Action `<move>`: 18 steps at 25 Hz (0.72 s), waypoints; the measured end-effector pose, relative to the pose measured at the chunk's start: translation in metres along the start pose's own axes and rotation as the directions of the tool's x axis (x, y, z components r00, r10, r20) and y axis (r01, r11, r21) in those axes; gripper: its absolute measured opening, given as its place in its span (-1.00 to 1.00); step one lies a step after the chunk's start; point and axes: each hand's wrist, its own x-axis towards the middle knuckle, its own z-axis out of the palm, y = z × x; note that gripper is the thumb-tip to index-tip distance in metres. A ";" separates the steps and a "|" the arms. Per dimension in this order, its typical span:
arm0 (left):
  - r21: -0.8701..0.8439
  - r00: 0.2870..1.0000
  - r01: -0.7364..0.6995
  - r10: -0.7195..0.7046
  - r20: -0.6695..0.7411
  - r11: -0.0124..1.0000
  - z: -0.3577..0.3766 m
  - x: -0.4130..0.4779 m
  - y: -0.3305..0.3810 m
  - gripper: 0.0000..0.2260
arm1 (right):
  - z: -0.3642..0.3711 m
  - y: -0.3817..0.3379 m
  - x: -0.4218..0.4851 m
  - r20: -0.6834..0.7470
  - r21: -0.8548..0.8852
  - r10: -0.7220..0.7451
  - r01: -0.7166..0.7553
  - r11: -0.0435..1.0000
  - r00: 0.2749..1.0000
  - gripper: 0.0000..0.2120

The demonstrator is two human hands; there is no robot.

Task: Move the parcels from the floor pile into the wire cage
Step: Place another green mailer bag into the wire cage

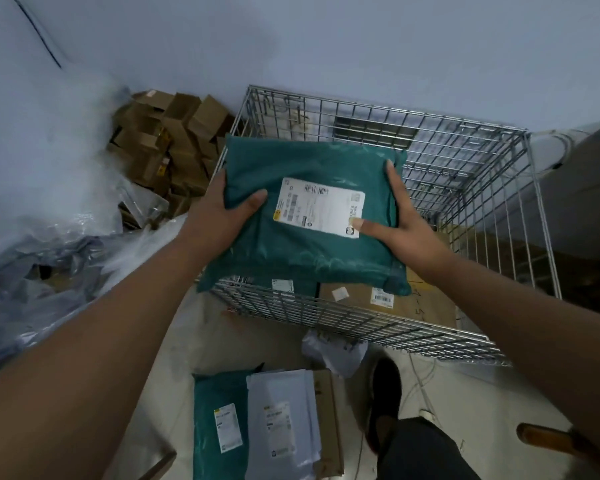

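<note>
Step in hand: transfer, at the point of release. You hold the green parcel (305, 161) over the open top of the wire cage (361, 327), not yet set down.

Grip: your left hand (222, 209) clasps the parcel's left edge, thumb on top, fingers tucked beneath and out of sight. Your right hand (399, 223) grips the right edge, thumb pressed on a corner of the white label (321, 206), one finger laid along the side.

Materials: the parcel is a soft plastic mailer, smooth, slightly glossy, creased, pillow-shaped; judged likely to sag if held by one edge. The cage is bright steel mesh, rigid, with square walls.

Below your hands, inside the cage, lies a flat cardboard box (420, 303) with another green mailer beside it.

Next move, as judged: lower the parcel level past the rim, lay it flat on that load, then let go with both hands together.

Nearer you than your hands, the floor pile holds a green mailer (215, 427) and a pale mailer (281, 420).
</note>
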 end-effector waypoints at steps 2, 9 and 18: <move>0.155 0.997 -0.070 0.075 -0.026 0.985 0.007 0.031 0.006 -0.27 | -0.003 0.002 0.028 -0.034 0.019 0.021 -0.020 1.000 0.999 -0.03; 0.199 0.994 0.057 -0.074 0.078 0.978 0.056 0.161 0.005 0.27 | -0.037 0.040 0.163 -0.079 0.070 0.114 -0.109 0.992 0.990 0.03; 0.136 0.987 0.149 -0.156 0.041 0.980 0.144 0.300 -0.018 0.02 | -0.082 0.121 0.308 -0.081 0.064 0.138 -0.133 0.989 0.987 0.03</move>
